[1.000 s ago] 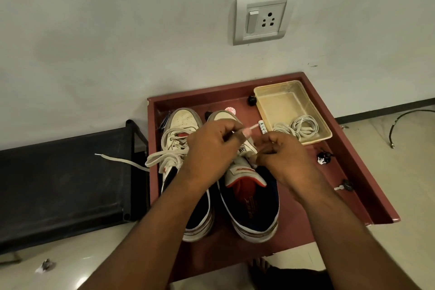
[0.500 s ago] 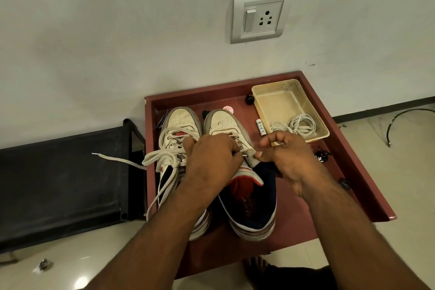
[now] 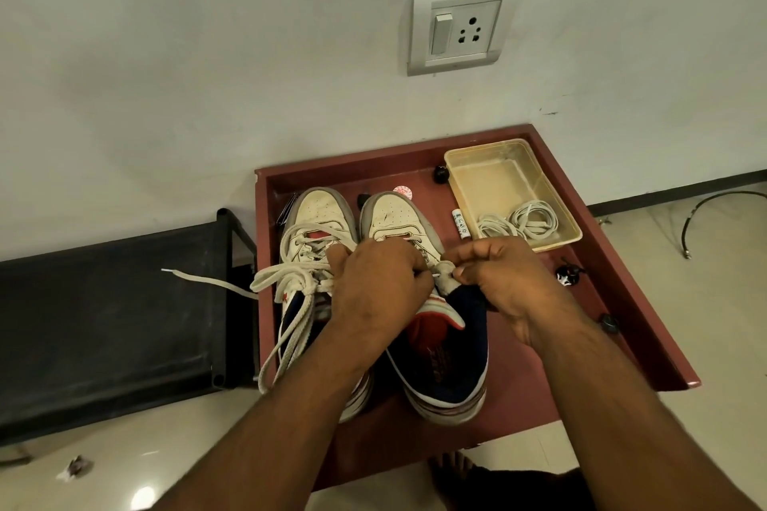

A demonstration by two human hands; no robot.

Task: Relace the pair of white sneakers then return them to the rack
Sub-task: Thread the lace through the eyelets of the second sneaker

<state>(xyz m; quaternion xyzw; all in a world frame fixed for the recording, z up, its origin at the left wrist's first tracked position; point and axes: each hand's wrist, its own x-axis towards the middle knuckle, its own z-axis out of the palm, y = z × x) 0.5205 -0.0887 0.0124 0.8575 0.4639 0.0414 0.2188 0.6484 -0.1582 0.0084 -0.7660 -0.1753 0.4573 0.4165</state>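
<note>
Working the lace through the right sneaker (image 3: 436, 328), which sits beside the laced left sneaker (image 3: 315, 245) on the red tray (image 3: 622, 303). My left hand (image 3: 373, 286) and right hand (image 3: 506, 278) both pinch at its eyelets. Next I guess: feed the tip through and pull snug.

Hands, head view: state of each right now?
Left hand: curled, gripping the right sneaker at its eyelets.
Right hand: pinching the sneaker's eyelet flap.

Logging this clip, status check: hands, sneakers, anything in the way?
Left hand and right hand pinch the lace at right sneaker, unlaced. Left sneaker laced, ends loose. Both on red tray. No obstruction.
</note>
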